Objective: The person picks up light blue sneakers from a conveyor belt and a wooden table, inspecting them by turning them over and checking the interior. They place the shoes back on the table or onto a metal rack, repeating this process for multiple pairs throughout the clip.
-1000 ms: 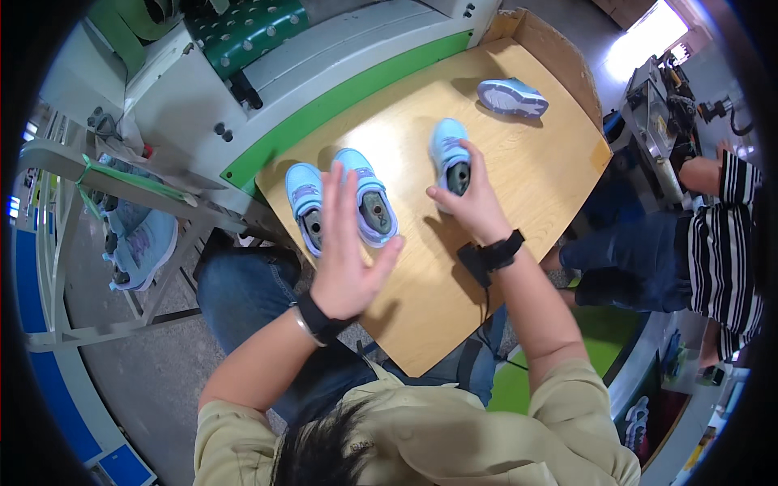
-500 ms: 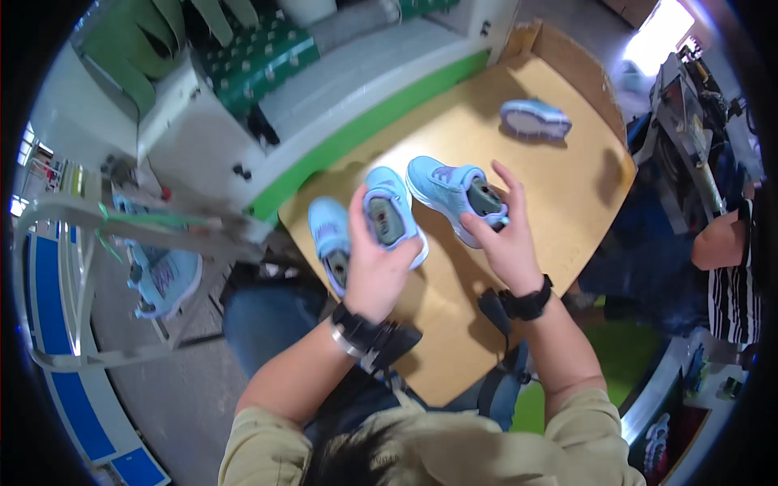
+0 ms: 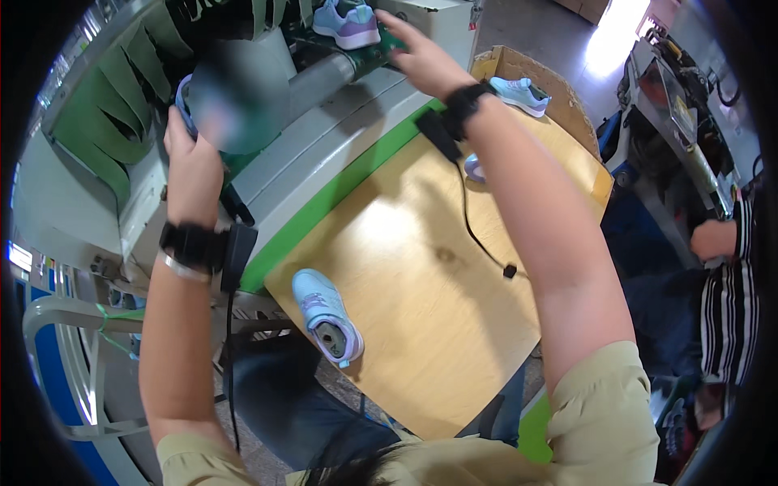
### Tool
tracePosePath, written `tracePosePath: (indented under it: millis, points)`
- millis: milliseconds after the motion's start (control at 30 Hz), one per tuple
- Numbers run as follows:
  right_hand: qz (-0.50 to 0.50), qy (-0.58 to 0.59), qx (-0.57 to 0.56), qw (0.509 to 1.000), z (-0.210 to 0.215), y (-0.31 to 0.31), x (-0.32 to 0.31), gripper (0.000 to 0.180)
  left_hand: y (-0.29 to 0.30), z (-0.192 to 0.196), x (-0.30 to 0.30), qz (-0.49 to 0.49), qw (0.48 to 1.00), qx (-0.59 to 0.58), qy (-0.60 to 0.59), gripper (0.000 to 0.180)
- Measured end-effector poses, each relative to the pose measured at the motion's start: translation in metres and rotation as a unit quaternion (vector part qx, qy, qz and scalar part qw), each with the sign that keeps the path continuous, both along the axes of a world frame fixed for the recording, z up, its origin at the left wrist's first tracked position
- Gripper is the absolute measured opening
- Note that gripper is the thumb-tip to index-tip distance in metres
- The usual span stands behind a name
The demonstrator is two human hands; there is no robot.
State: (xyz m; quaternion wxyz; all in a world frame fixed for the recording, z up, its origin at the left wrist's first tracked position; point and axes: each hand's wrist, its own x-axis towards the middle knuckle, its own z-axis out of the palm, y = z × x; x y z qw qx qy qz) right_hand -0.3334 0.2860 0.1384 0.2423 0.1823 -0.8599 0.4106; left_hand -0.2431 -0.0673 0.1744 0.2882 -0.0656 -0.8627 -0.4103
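A light-blue sneaker with a lilac heel (image 3: 348, 26) sits on the green belt of a machine at the top. My right hand (image 3: 425, 61) reaches to its right side, fingers stretched out and apart, close to the heel. At the machine's left part, my left hand (image 3: 193, 166) has its fingers against another sneaker (image 3: 185, 105). A blurred round patch hides most of that shoe and my thumb. A third light-blue sneaker (image 3: 327, 316) with a grey insole lies on the wooden table (image 3: 421, 324), near its left edge.
Beyond my right forearm, one sneaker (image 3: 520, 95) rests by a cardboard edging (image 3: 559, 101); another (image 3: 475, 168) is partly hidden by the arm. Green strip curtains (image 3: 130, 97) hang at upper left. A metal frame (image 3: 73, 312) stands left. Another person's hand (image 3: 713, 240) shows at right.
Both hands have moved up and away from the table to the machine, carrying two sneakers there. My right hand has let go of its sneaker. The view has shifted too.
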Motion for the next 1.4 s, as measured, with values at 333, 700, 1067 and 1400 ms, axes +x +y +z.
tracePosePath:
  millis: [333, 700, 1067, 1400]
  points:
    - [-0.218, -0.296, 0.06, 0.928, -0.143, 0.17, 0.17, 0.068, 0.014, -0.111, 0.219, -0.091, 0.975, -0.026, -0.201, 0.071]
    - [-0.098, -0.211, 0.018, 0.972, -0.113, 0.039, 0.292, 0.068, 0.03, -0.178, 0.271, -0.112, 0.946, 0.109, -0.285, 0.114]
    - [0.14, -0.391, -0.169, 0.894, -0.108, -0.05, 0.292, 0.062, 0.093, -0.178, 0.252, -0.163, 0.897, 0.283, -0.299, 0.089]
    - [-0.317, -0.302, 0.085, 0.895, -0.168, 0.327, 0.047, 0.074, 0.044, -0.172, 0.208, -0.328, 0.854, 0.137, -0.38, 0.088]
